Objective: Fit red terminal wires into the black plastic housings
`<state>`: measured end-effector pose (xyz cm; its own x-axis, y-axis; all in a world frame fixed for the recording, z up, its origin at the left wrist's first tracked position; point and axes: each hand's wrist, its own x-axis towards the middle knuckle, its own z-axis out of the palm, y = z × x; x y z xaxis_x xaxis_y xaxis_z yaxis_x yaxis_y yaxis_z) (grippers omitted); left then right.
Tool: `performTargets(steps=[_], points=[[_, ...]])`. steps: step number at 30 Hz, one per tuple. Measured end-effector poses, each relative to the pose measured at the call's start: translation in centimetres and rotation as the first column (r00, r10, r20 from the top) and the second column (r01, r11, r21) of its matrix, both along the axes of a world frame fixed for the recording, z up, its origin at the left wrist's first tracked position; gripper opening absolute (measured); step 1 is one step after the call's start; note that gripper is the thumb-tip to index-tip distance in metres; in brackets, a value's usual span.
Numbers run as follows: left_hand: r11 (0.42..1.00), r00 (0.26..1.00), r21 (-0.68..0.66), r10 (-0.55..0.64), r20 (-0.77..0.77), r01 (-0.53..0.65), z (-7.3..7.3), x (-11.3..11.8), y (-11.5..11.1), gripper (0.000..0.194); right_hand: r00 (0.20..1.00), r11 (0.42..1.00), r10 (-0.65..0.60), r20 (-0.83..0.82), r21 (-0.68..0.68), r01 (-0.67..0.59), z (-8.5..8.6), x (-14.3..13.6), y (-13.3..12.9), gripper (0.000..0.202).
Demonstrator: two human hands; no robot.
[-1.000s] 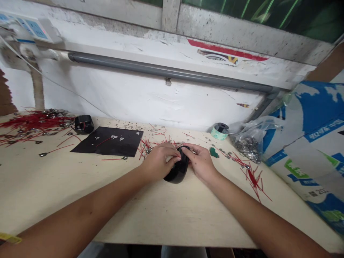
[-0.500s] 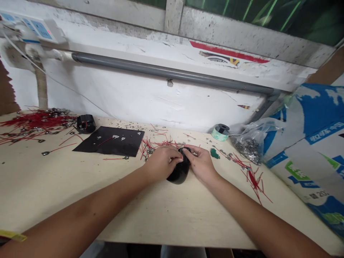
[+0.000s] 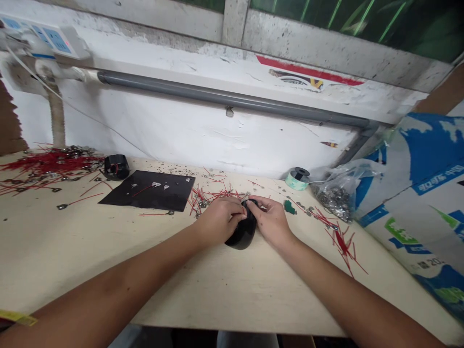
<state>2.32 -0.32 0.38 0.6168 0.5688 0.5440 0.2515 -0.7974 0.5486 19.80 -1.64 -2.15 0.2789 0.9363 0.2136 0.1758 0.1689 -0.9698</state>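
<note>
A glossy black rounded casing (image 3: 242, 237) rests on the pale table in front of me, its upper end between my hands. My right hand (image 3: 270, 217) is closed on the far right side of it, thumb on top. From the left, my left hand (image 3: 221, 220) is closed in a pinch at the casing's top. A small reddish sliver shows by the left fingertips, too small to make out. Just beyond my hands lies a pile of red wires (image 3: 203, 195) with metal ends. My fingers hide the casing's opening, if it has one.
A black sheet (image 3: 166, 195) with small metal pieces lies left, near a second black casing (image 3: 116, 167) and a big heap of red wires (image 3: 47, 162). At right are a tape roll (image 3: 297, 179), a bag of metal parts (image 3: 335, 198), loose wires (image 3: 342, 244) and a blue-white box (image 3: 416, 193).
Almost nothing differs. Both hands stay at the top of the black casing, which has tilted or shifted very slightly; the fingers keep the same grip.
</note>
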Motion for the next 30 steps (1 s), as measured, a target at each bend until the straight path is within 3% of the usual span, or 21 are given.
performTargets(steps=[4,10,13,16,19,23,28,30], points=[[0.999,0.999,0.046,0.0,-0.047,0.002,0.2,-0.1,-0.1,0.022,0.999,1.0,0.01,-0.032,-0.004,-0.01,0.0,-0.1,-0.1,0.037],[1.0,1.0,-0.015,-0.001,-0.026,0.0,0.4,-0.1,-0.3,0.021,0.997,1.0,0.019,-0.07,-0.009,-0.02,-0.2,0.0,0.0,0.039],[0.995,1.0,-0.102,0.002,0.0,-0.002,0.3,-0.1,-0.3,0.019,0.999,1.0,0.022,-0.048,0.003,-0.021,-0.5,0.3,0.2,0.039],[0.958,0.996,-0.287,0.016,0.093,0.012,0.4,-0.3,-0.3,0.009,0.993,0.998,0.062,-0.095,0.02,-0.061,-0.7,0.5,0.3,0.04],[0.844,0.96,-0.536,0.148,0.236,0.002,0.7,-0.4,-0.2,0.02,0.967,0.99,0.143,-0.209,0.04,-0.137,-0.4,0.6,0.4,0.04],[0.658,0.916,-0.753,0.304,0.263,-0.003,0.9,-0.2,0.1,0.041,0.941,0.979,0.203,-0.269,0.073,-0.191,0.2,0.4,0.2,0.04],[0.391,0.948,-0.88,0.055,0.315,0.27,0.8,-0.1,-0.2,0.031,0.965,0.984,0.171,-0.198,0.08,-0.157,0.9,0.1,-0.3,0.04],[0.316,0.934,-0.889,0.027,0.357,0.331,0.7,-0.2,-0.3,0.029,0.978,0.989,0.141,-0.156,0.062,-0.133,1.2,0.0,-0.4,0.042]])
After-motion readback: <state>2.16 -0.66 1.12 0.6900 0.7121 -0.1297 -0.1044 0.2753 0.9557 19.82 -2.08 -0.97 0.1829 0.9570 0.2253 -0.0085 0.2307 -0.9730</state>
